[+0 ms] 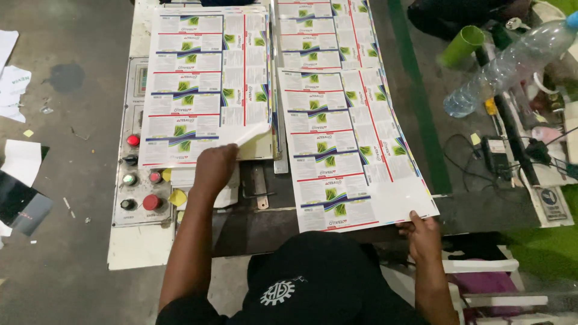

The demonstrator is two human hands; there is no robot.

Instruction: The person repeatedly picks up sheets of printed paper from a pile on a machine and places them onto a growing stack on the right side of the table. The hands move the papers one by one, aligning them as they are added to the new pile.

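Glossy printed sheets (355, 144) curl under both hands (421, 232).

Two printed stacks lie side by side — left stack (208, 84) beside control panel (139, 174), right stack (349, 144) overhanging the table edge.

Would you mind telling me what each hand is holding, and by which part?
The left hand lifts the near corner of the top printed label sheet on the left stack; the right hand grips the near right corner of the right-hand printed sheet.

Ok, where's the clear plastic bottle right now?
In the head view the clear plastic bottle lies tilted at the upper right, beside the green cup and past the right edge of the printed sheet that the right hand holds.
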